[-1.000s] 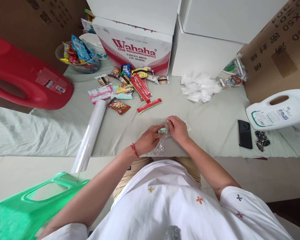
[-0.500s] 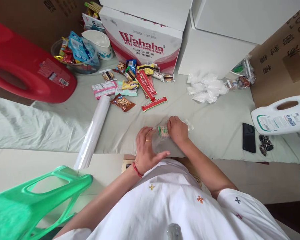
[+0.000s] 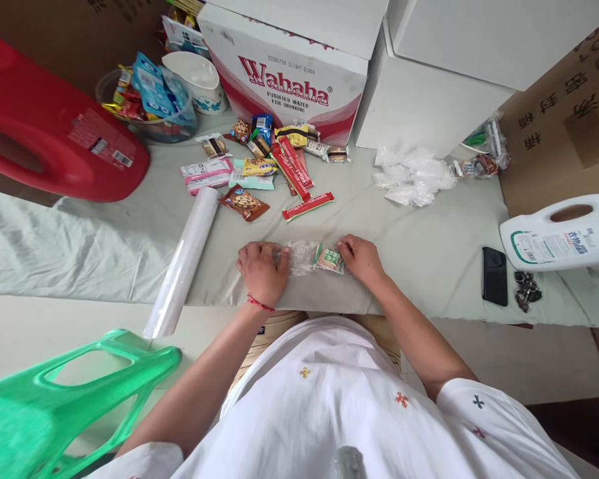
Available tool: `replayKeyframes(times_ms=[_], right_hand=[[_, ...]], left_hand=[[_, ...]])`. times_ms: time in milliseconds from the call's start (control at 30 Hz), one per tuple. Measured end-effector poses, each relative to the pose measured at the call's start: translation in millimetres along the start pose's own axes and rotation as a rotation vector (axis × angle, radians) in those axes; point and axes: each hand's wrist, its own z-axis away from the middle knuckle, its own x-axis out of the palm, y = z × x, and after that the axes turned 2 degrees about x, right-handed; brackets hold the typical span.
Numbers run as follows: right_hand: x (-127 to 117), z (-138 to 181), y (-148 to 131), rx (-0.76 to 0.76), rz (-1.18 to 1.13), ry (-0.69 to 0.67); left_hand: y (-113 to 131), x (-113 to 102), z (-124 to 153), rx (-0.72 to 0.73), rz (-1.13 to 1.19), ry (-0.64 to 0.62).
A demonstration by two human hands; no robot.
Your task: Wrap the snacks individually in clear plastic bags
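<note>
A small green-and-clear snack packet (image 3: 328, 258) lies in a crumpled clear plastic bag (image 3: 302, 258) near the table's front edge. My left hand (image 3: 263, 269) is closed at the bag's left end, thumb against the film and fingers curled. On the opposite side, my right hand (image 3: 363, 261) pinches the bag's right end, right beside the packet. Just beyond my hands lie a red stick packet (image 3: 308, 206) and a brown cookie packet (image 3: 244, 203).
A roll of clear film (image 3: 184, 266) overhangs the front edge at left. Crumpled clear bags (image 3: 413, 176) lie at back right. A phone (image 3: 494, 276), keys (image 3: 528, 291) and a white detergent bottle (image 3: 564, 233) are at right; a red jug (image 3: 60, 126) and green stool (image 3: 80, 399) stand left.
My left hand has moved left and its spread fingers have closed at the bag's left end. My right hand has shifted slightly right, uncovering more of the packet; the bag now lies stretched between them.
</note>
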Motion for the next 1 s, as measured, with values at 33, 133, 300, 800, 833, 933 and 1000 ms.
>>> replayKeyframes(times_ms=[33,133,300,800,833,933,1000], right_hand=[[0,0,1,-0.013,0.009,0.002],[1,2,1,-0.035,0.045,0.004],[-3,2,2,-0.062,0.043,-0.009],[-56,20,75,0.164,-0.44,0.048],[-55,25,71,0.151,-0.478,-0.037],[-55,37,62,0.163,-0.517,-0.193],[-64,44,65,0.191,-0.536,-0.158]], left_hand=[[4,0,1,0.004,0.038,0.052],[21,-2,3,0.126,0.152,0.145],[39,8,-8,0.191,0.079,-0.128],[28,27,-16,0.317,-0.182,-0.199],[28,27,-17,0.316,-0.189,-0.197],[28,27,-16,0.3,-0.211,-0.196],[27,27,-15,0.287,-0.217,-0.196]])
